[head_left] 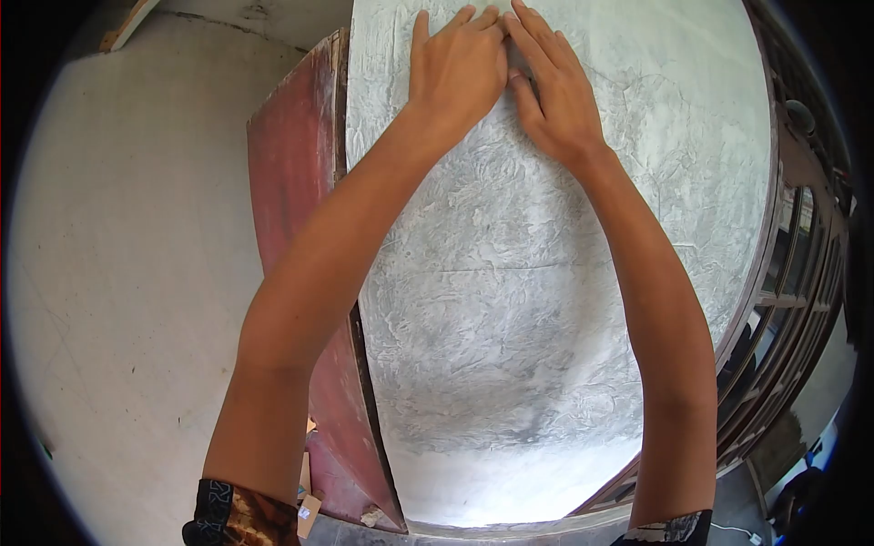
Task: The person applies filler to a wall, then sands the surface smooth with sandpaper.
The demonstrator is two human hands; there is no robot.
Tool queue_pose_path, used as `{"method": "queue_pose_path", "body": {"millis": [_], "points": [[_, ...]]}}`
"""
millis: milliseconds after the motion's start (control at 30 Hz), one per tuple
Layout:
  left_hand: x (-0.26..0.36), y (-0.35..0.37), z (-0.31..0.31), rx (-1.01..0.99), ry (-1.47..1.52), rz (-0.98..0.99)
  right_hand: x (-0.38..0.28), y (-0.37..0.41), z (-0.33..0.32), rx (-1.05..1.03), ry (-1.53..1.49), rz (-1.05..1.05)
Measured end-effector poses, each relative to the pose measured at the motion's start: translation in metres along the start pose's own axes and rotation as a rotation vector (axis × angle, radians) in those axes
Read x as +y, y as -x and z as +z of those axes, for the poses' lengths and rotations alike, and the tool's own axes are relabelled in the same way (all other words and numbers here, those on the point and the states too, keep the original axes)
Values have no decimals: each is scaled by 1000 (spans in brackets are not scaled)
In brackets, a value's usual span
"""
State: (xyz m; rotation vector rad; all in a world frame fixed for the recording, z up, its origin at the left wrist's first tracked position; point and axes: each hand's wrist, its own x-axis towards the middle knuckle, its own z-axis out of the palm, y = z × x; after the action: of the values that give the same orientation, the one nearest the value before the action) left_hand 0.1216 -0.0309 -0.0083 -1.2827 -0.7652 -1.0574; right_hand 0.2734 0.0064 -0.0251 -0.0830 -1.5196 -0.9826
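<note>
Both arms stretch up across a grey-and-white textured wall surface (492, 318) with a crinkled finish and a faint horizontal line across its middle. My left hand (458, 68) lies palm-down on it near the top, fingers extended and the little finger apart. Close beside it, my right hand (560, 91) rests against the same surface, fingers stretched out and thumb tip bent toward the left hand. The two hands meet at the fingers, with a small shaded gap between them. Nothing shows in either hand; the palms are hidden.
Left of the textured surface stands a worn red wooden panel (291, 155), angled outward. Beyond it is a plain pale wall (137, 255). A dark wooden frame with glass panes (790, 250) runs along the right. Small cardboard pieces (309, 514) sit low on the left; a white cable plug (754, 539) lies lower right.
</note>
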Motion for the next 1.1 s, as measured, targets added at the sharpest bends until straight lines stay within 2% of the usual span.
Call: {"method": "queue_pose_path", "body": {"millis": [33,100,133,200,233,300,467,567,633,700,733,767,833,1000,1033,1100], "points": [[-2,-6,-2,2,8,-4,1,-6,0,-82,-89,28],[-8,-11,-1,-7,203,9,11,-16,6,-140,-63,76],[-16,-8,-2,-4,210,2,16,-21,9,-193,-39,123],[-45,3,-3,17,512,87,21,-28,8,-234,36,97],[-59,5,-1,20,523,88,21,-31,9,-267,106,71],[-80,7,0,81,266,143,22,-34,14,-201,146,47],[-82,12,7,88,296,132,22,-32,18,-95,304,-81],[-82,13,11,134,321,120,-10,3,28,4,367,-196],[-80,12,11,186,279,117,-29,6,29,11,400,-200],[-81,12,12,199,303,110,-14,-26,26,-27,475,-48],[-81,13,13,194,308,100,6,-47,25,-123,458,28],[-80,12,14,196,319,106,8,-67,29,-123,376,77],[-81,13,15,191,331,85,14,-72,36,-147,412,29],[-80,16,18,186,337,69,-36,3,31,-46,464,-92],[-79,13,17,191,322,72,-33,3,27,-37,511,-149],[-80,12,18,196,326,67,-8,-32,25,-26,551,-111]]}}
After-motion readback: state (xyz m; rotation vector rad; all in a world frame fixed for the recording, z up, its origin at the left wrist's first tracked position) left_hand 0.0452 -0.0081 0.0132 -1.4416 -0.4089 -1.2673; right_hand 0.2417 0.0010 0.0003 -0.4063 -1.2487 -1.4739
